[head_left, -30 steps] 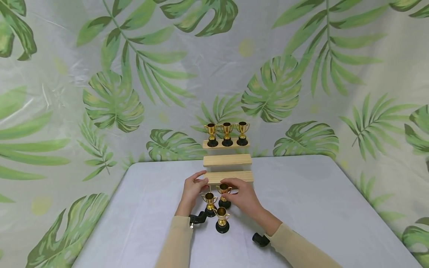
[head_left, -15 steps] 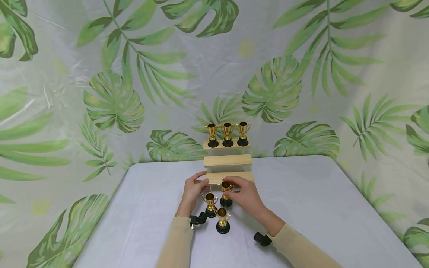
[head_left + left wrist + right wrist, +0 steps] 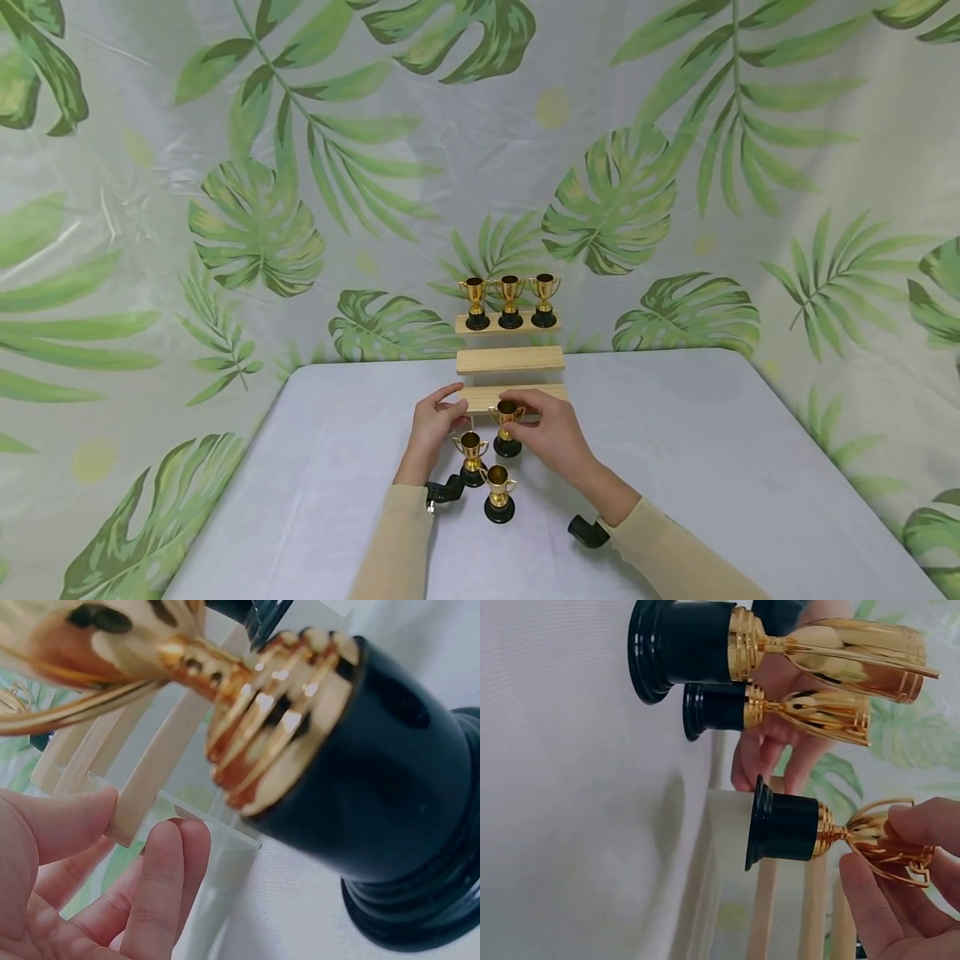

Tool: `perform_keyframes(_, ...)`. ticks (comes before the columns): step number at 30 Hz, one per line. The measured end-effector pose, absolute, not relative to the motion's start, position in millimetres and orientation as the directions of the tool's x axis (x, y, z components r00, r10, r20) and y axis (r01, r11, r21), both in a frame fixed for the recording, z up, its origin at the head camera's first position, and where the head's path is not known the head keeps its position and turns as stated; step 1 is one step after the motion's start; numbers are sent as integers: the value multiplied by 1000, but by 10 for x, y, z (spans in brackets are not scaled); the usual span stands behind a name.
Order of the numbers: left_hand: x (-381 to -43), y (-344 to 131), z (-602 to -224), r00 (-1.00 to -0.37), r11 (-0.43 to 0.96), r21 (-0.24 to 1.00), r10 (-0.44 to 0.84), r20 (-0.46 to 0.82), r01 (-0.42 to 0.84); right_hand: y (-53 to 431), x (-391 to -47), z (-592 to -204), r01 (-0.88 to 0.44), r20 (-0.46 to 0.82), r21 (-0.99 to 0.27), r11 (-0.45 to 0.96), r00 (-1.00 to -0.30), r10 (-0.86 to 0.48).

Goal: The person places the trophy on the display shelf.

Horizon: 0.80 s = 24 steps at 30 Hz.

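- White-covered table (image 3: 690,450), rounded at both far corners
- Pale backdrop (image 3: 480,158) behind and along both sides, creased and shiny at left; possibly plastic, though hard to tell
- Printed there, green palm fronds (image 3: 736,75), split leaves (image 3: 258,229), faint yellow spots (image 3: 552,107)

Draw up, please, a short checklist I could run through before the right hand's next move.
1. Trophy in hand: ok, the right hand pinches the held trophy by its cup.
2. Lifted off the tabletop: ok.
3. Set on a shelf: not ok, it hangs before the bottom shelf.
4. Shelf steadied: ok, the left hand grips its left end.
5. Three trophies on the top shelf upright: ok.
6. Firmness of grip: cannot tell.
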<state>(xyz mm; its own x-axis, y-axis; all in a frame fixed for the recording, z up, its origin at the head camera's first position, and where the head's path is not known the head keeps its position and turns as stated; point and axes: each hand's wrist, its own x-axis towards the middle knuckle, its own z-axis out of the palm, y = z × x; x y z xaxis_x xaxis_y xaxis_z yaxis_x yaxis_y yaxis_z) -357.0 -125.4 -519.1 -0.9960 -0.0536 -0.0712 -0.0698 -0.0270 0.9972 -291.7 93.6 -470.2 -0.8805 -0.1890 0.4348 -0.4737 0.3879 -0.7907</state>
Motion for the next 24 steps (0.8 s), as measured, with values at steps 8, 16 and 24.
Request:
perform_keyframes(8,-3572,-1256,-5196,-996,-27,997,-57,-69,-68,937,-2929,-4663,-484,450,-775,407,-874,-182)
perform_keyframes(16,-3555,-1261,-5178,-995,-33,997,-59,-77,-75,944,-2924,-4603,-497,456,-780,380,-868,-199)
perform_keyframes(24,-3547,-1260,-5161,-997,-31,997,-44,-69,-68,951,-2935,-4554,-508,474,-771,385,-861,-187)
